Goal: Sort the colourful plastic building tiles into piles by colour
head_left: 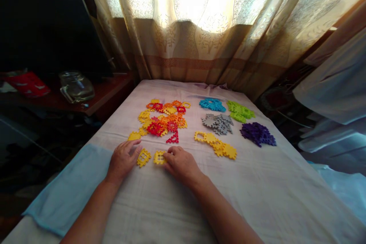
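Note:
My right hand [181,162] pinches the right edge of a yellow window-shaped interlocking piece [159,157] at the cloth's surface. Just left of it lies another yellow window piece [143,158], tilted a little. My left hand [122,160] rests beside that second piece, fingers apart and holding nothing I can see. A yellow piece [134,136] lies beyond its fingertips. Farther out is a mixed heap of red, orange and yellow interlocking pieces [161,122]. To the right of my right hand, several yellow pieces [217,145] lie in a slanting row.
Sorted piles of blue [212,104], grey [219,123], green [240,111] and purple pieces [257,134] lie at the right. A light blue cloth [71,188] covers the left edge of the white sheet [257,198]. A glass jar [76,87] stands on the dark red side table [110,91].

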`<state>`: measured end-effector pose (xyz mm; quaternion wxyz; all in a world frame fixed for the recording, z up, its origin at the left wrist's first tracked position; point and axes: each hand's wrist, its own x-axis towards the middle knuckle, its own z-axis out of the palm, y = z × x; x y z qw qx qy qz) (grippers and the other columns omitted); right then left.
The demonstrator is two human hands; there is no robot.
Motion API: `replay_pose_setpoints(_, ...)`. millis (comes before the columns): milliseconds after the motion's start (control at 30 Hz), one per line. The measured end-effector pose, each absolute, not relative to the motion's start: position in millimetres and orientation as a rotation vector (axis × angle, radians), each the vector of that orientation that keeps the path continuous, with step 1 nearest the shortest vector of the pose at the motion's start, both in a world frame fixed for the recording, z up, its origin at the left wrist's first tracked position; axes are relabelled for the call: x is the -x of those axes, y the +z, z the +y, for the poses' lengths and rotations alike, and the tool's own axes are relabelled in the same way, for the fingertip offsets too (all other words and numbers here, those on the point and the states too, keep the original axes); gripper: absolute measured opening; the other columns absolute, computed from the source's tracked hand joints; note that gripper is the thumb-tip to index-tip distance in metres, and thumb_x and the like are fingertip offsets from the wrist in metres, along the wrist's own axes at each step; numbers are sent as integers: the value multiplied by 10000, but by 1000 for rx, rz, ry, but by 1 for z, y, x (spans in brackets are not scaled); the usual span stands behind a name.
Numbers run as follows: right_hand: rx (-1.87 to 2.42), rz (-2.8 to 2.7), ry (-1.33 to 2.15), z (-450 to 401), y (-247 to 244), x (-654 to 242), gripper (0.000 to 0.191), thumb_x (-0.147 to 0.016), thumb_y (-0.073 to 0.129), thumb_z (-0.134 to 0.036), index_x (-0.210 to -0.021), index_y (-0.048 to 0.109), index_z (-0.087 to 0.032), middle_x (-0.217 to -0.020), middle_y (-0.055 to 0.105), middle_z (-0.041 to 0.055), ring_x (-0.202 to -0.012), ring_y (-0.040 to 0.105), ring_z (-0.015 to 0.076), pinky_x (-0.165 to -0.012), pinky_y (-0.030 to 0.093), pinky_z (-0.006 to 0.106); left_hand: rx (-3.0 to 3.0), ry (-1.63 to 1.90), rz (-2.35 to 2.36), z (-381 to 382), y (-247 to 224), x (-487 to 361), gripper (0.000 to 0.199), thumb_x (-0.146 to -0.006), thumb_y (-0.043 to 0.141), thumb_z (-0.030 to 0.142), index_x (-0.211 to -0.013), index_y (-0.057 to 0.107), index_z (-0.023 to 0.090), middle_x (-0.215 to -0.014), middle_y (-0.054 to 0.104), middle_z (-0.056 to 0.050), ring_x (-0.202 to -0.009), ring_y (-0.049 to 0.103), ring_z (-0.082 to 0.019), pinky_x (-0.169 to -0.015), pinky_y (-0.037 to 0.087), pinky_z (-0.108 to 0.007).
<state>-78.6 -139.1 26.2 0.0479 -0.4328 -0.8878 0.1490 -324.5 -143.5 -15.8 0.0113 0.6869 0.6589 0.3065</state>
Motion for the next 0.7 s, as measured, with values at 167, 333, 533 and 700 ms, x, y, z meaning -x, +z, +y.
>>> replay_pose_setpoints(167,1569,-2555,409,-122,41,46,333,-988,378,-325,-909,684,-219,-929,710,57,-827,622,160,-712,388,242,-2146,681,2086,-148,-4,323,470,-813,489,590,-1002,694,212,-984,731,-66,-932,651,-239,-887,474,-376)
replay_pose_setpoints(333,1865,-2295,494,-102,53,-23,313,-951,432,-317,-843,703,-204,-845,722,43,-755,614,149,-645,347,235,-2180,400,2093,-153,2,318,498,-747,562,603,-1063,678,236,-1101,696,-64,-1058,603,-275,-936,430,-406)
replay_pose_setpoints(533,2051,-2195,665,-96,49,-67,331,-915,430,-271,-784,722,-188,-793,723,41,-711,607,132,-612,331,227,-2154,377,2099,-153,-1,314,450,-704,614,547,-1027,658,236,-1083,688,-64,-1041,607,-273,-934,449,-393)
replay_pose_setpoints(700,2229,-2136,467,-96,55,-67,356,-943,422,-390,-949,739,-227,-911,738,71,-831,639,178,-624,328,251,-2129,593,2053,-155,-15,309,450,-745,598,486,-1126,598,247,-1093,708,-45,-965,674,-229,-888,511,-336)
